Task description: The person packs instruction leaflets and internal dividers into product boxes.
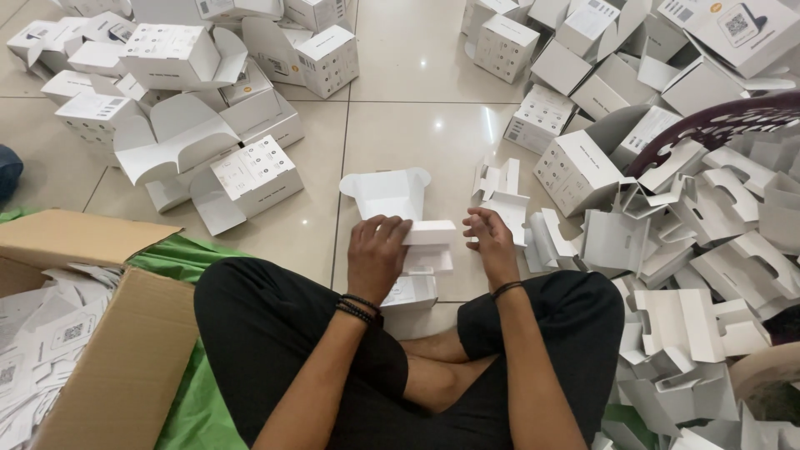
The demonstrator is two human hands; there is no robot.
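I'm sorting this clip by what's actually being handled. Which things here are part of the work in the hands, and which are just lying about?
In hand:
- left hand pressing on the open white box
- right hand by the white cardboard insert

Lying about:
- folded white boxes on the floor
- heap of loose inserts
- brown carton of paper leaflets
- dark plastic basket
- green sheet
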